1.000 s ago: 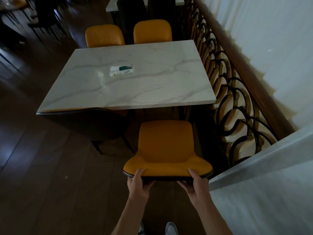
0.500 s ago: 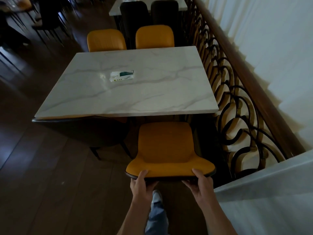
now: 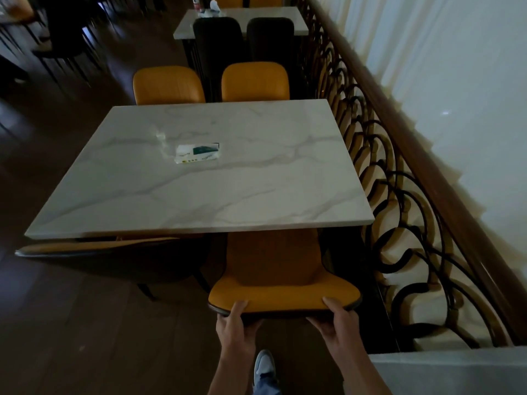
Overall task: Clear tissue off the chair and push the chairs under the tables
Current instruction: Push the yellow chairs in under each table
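Left hand (image 3: 234, 323) is closed on the top edge of the orange chair (image 3: 273, 269) backrest, thumb on the front face, fingers wrapped behind. Right hand (image 3: 336, 323) is clamped on the same edge nearer the railing side, same grip. Both forearms are seen coming in from the bottom edge; a light shoe (image 3: 263, 363) and a jeans leg are seen between them on the dark wood floor (image 3: 85, 323).

The seat of the held chair is partly tucked under the near edge of the marble table (image 3: 256, 189); the backrest is clear of the table. Just to its left, a second chair (image 3: 108, 252) is seen, dark-backed with an orange front, seat already under the tabletop.

A tissue pack (image 3: 198, 153) is lying flat on the tabletop, left of centre, white wrapper with a green patch. Whether it is sealed or what is inside cannot be told. No loose tissue is seen on the visible chair seat.

Two more orange chairs (image 3: 255, 81) are set against the far side of the table. Behind them, two black chairs (image 3: 218, 38) are backed against another marble table (image 3: 273, 21), where a few small items are standing, too blurred to identify. An iron scroll railing (image 3: 399, 195) with a wooden handrail is run along the right side.
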`<action>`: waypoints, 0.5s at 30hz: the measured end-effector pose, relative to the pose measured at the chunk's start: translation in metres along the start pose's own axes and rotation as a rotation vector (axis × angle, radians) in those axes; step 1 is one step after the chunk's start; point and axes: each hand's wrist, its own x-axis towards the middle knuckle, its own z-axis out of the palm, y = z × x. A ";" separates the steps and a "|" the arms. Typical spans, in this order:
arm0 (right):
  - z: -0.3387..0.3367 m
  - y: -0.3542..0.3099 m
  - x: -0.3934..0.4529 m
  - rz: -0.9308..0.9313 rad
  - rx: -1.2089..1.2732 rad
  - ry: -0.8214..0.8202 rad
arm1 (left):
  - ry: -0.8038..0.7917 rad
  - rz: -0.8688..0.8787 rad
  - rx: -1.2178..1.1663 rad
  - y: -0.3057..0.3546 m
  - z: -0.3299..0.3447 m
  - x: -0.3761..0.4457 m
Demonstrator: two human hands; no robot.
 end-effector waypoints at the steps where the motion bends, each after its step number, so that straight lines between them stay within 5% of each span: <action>1: 0.006 -0.003 0.005 0.003 0.001 0.005 | 0.000 -0.001 0.000 0.003 0.005 0.005; 15: 0.057 -0.032 0.057 -0.022 0.034 -0.027 | -0.076 0.003 -0.030 0.038 0.065 0.042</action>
